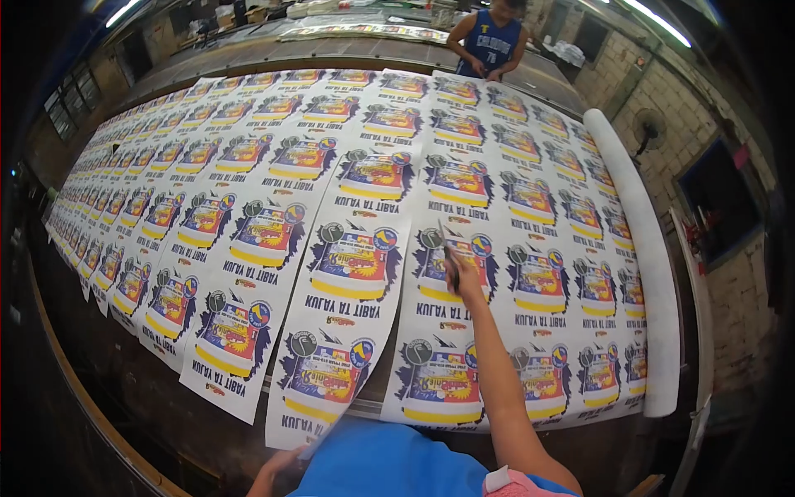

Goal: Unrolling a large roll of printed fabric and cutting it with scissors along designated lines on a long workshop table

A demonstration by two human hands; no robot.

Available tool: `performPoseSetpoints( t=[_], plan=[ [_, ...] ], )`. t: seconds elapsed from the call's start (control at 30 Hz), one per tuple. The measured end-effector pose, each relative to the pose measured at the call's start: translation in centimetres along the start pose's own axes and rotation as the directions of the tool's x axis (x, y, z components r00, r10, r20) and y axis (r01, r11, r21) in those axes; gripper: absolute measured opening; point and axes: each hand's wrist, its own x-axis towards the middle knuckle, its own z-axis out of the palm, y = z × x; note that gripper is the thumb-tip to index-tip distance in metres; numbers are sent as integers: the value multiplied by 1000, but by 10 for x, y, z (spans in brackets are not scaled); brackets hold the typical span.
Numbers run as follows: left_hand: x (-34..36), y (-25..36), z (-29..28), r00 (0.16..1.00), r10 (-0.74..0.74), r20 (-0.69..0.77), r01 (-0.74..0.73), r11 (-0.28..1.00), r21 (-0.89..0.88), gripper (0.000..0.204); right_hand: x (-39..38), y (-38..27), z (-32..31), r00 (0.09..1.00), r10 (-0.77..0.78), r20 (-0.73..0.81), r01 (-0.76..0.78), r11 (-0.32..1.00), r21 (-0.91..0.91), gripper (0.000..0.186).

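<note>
A wide white sheet with rows of colourful, upside-down printed designs covers the long table. Its near left part is cut into strips that hang over the front edge. My right hand is closed around a pair of scissors, whose blades point away from me above the sheet, just right of a slit. Left of that slit lies a partly freed strip, curving toward me. Low in front of my body, my left hand pinches the near end of this strip; some of its fingers are hidden.
A thick white roll lies along the sheet's right side. Across the table stands a person in a blue sleeveless top. A fan hangs by the block wall at right. More long tables stretch behind.
</note>
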Motion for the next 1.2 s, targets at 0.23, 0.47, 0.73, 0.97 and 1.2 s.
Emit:
performPoseSetpoints(
  t=[0.23,0.47,0.73,0.97,1.2],
  plan=[
    [30,52,7,941,338,19,-330,903,274,24,-235,72,-114,991,82,-101,-82,997,0,48],
    [-13,51,23,1000,-6,19,2,982,188,39,-444,127,-209,934,12,-356,35,991,126,46],
    [-13,59,183,938,139,319,-341,553,760,35,-566,287,-194,895,178,-409,-115,978,174,47],
    [-25,112,348,553,480,681,-787,31,617,31,-519,335,-153,969,223,-106,-221,975,32,61],
    [-56,122,404,481,564,672,-474,-477,740,95,-544,256,-109,962,-273,9,218,785,580,72]
  ],
)
